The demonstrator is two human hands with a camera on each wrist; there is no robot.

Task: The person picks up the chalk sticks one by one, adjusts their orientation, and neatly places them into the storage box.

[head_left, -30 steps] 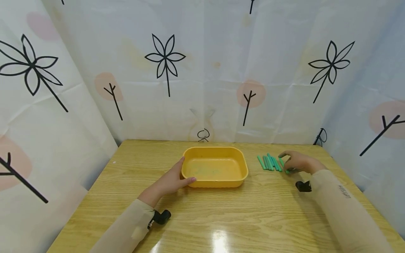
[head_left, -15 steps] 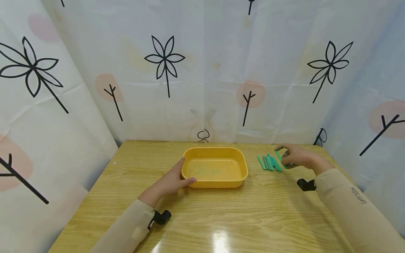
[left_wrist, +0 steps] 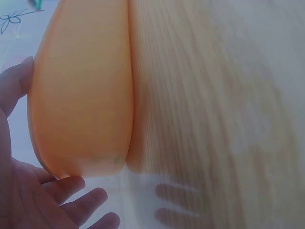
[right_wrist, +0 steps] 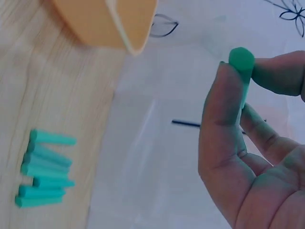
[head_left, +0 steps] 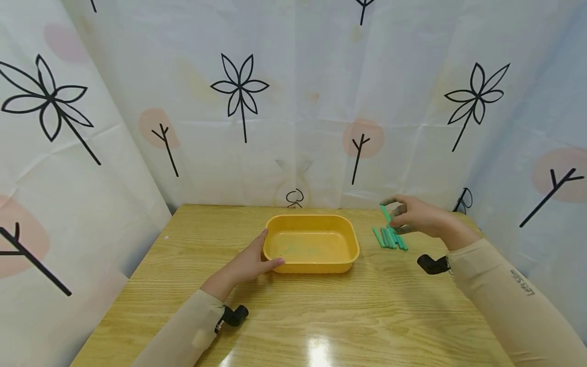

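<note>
My left hand (head_left: 246, 263) grips the left end of a yellow plastic tub (head_left: 316, 267), thumb at the front rim and fingers along the side. In the left wrist view the tub's wall (left_wrist: 86, 86) fills the upper left. My right hand (head_left: 424, 216) pinches one green chalk stick (right_wrist: 242, 59) between thumb and fingers, raised over the table. Green dust coats those fingers. Below and left of this hand lie several green and teal chalk sticks (head_left: 389, 238), side by side, right of the tub. Only faint greenish marks show on the tub's floor.
The wooden table (head_left: 293, 316) ends at a patterned white cloth (head_left: 293, 127) behind, with more cloth at both sides. A black camera (head_left: 235, 316) is on the left wrist and another black camera (head_left: 433, 264) on the right.
My right hand has lifted a chalk stick from the right end of the row and carried it up and leftward, above the other sticks. The left hand and tub stay in place.
</note>
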